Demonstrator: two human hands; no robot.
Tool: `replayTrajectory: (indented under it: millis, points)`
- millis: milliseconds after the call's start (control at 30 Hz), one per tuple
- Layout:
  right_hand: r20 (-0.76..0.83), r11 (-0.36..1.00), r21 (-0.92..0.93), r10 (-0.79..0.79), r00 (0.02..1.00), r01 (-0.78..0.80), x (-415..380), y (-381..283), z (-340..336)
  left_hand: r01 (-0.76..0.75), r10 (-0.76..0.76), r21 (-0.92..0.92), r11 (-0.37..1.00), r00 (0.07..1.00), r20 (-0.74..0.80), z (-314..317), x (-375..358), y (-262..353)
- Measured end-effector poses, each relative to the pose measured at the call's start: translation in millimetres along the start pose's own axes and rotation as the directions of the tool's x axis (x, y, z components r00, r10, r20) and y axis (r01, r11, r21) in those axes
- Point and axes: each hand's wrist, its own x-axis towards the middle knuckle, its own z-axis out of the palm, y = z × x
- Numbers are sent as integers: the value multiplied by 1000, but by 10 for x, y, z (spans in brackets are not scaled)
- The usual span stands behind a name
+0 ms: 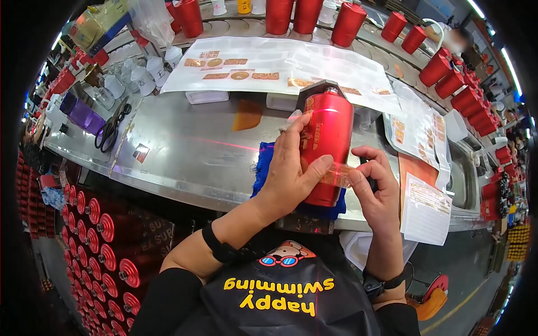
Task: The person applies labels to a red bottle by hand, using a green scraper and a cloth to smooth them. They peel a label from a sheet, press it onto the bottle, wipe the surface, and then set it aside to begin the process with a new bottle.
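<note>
Under my left hand (286, 176), the red bottle (332, 115) had a smooth, glossy, metallic skin that threw back a bright streak. The 1 strip (337, 175) I pinched in my right hand (376, 187) looked like clear, shiny film with gold print. At the bottle's 8 o'clock lay blue cloth (261, 171), rough and fuzzy-edged; at 9 o'clock, smooth metal benchtop (190, 140) gleamed. The white sheet (263, 51) at 11 o'clock looked like glossy plastic, the printed page (426, 210) at 4 like thin paper.
</note>
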Motion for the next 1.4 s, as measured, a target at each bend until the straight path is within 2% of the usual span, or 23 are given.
replayTrajectory:
  millis: [167, 267, 467, 567, 667, 867, 1067, 1167, 1267, 1367, 1400]
  points:
    - [-19, 1000, -6, -15, 1000, 15, -13, 46, 27, -32, 31, -22, 999, 998, -53, 34, 11, -30]
    - [-14, 999, 9, 48, 999, -48, -20, 3, 24, -8, 5, -79, 997, 999, -37, 6, 10, -67]
    - [10, 997, 43, 64, 998, -64, -18, -29, 4, 12, -7, -67, 998, 998, 65, -66, -40, 10]
    - [18, 995, 79, 55, 998, -56, -19, -25, -16, -49, 50, -21, 999, 998, 42, -56, -40, -40]
    - [19, 993, 64, 96, 995, -97, -32, 51, -12, -24, 25, -22, 999, 998, 58, -61, -46, -29]
    - [32, 995, 27, 95, 995, -96, -28, 52, -10, -100, 93, 104, 990, 993, 70, -62, -59, -12]
    - [22, 975, 123, 183, 983, -185, -33, 77, 6, -10, -1, 95, 995, 993, 115, -71, -79, 54]
    - [13, 998, 33, 58, 998, -59, -30, 107, 22, -32, 17, 150, 988, 995, 101, -60, -79, 79]
    - [16, 996, 7, 91, 996, -91, -47, 77, 27, -25, 12, 123, 992, 994, 105, -53, -86, 55]
    - [6, 999, -14, 37, 999, -36, -46, 98, 24, -126, 114, 163, 979, 990, 77, -29, -81, -19]
    - [9, 999, -5, 46, 999, -46, -44, 92, 22, -119, 107, 156, 981, 991, 83, -31, -82, -17]
